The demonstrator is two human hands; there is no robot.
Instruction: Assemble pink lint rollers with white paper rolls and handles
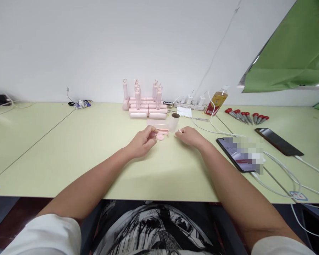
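Note:
My left hand (143,142) is closed in a pinch around something small and thin that I cannot make out. Just right of its fingertips lie a pink disc (160,137) and an open pink trough-shaped shell (163,131). My right hand (189,136) is closed as well, with a small pink part (178,131) at its fingertips, mostly hidden. Between and beyond both hands a white roll (173,124) with a brown cardboard core stands upright. A clear, pale pink cover (157,122) lies left of the roll.
Several pink lint rollers (148,106) stand and lie by the wall. Rightward are a white paper (184,112), a power strip (189,105), a drink bottle (217,101), red-capped markers (246,116) and two phones (236,156) with trailing cables. A coiled cable (81,104) lies back left.

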